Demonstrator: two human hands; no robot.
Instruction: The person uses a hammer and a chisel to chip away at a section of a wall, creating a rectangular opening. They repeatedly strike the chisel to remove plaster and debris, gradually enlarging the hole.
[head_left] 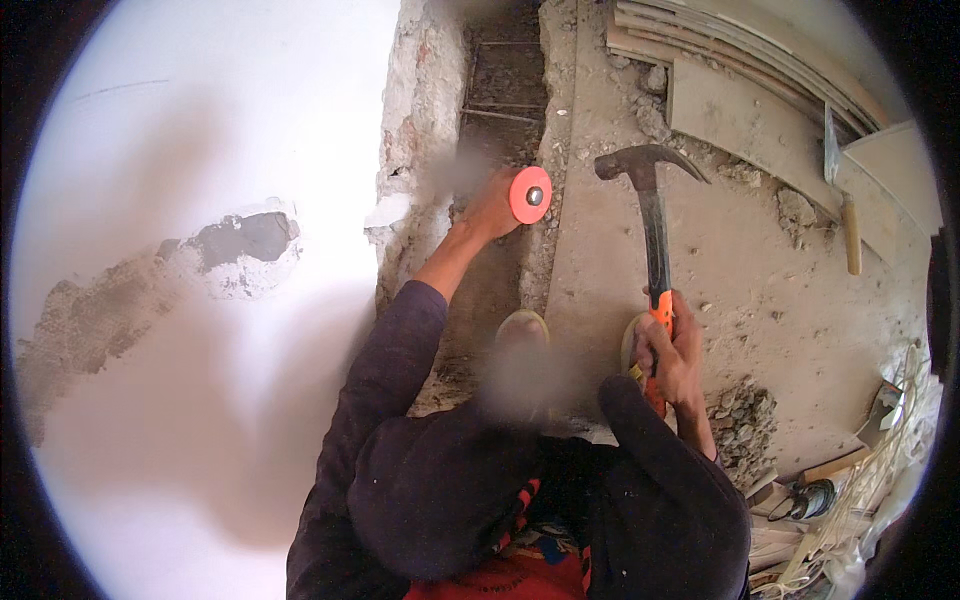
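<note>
Upper centre, the left hand (pixel 486 208) grips a steel-capped tool with round coral guard (pixel 531 195); right of centre, the right hand (pixel 677 358) clasps a black-and-orange claw hammer (pixel 653 225). Square blows, knuckles behind the guard, look wisest.

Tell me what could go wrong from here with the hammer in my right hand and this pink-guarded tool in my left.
The hammer could miss the tool's small metal end and hit the left fingers, though the pink guard may shield them. Those and the right fingers look bare, so flying chips might cut them. One shoe sits by the trench's rough edge, where footing may slip.
</note>
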